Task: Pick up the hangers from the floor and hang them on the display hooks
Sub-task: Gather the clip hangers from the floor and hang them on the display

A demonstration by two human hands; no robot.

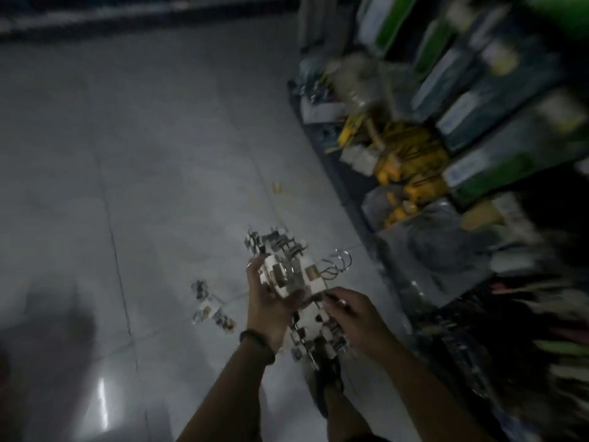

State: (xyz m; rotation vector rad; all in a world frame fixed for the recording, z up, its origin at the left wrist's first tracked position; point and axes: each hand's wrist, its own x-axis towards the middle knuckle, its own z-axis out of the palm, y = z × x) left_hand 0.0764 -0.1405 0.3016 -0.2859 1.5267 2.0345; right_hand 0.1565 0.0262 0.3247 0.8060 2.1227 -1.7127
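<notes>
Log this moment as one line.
both hands holding hanger bundle | left hand | right hand | more hangers on floor

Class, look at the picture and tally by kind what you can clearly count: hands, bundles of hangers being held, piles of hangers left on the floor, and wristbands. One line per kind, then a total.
Hands: 2, the left hand and the right hand
Held bundle of hangers: 1
Pile of hangers on the floor: 1
Wristband: 1
Total: 5

glossy tiled floor [153,193], shiny metal hangers [287,269].
</notes>
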